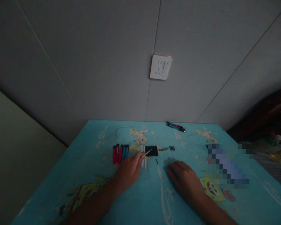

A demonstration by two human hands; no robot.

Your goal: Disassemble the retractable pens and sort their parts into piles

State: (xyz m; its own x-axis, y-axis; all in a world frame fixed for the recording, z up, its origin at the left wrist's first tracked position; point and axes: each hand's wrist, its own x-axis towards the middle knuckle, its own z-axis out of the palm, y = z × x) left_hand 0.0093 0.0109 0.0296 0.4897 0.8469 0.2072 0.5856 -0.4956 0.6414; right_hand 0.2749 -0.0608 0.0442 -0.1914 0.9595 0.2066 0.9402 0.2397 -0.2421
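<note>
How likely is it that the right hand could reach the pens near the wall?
Probably yes: the right hand rests nearer the person, with the pens further forward. Only small dark pieces lie between, seemingly low enough to pass over, and the left hand is off to the side.

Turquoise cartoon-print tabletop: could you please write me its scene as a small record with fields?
surface: turquoise cartoon-print tabletop
left hand: holds a thin pale rod
right hand: on the tabletop, no held item visible
row, left to right: red and blue tubes, thin pale rods, short black tubes, small dark pieces
far edge: slim dark-and-coloured pens
right side: long blue object, pixelated, unclear
</note>
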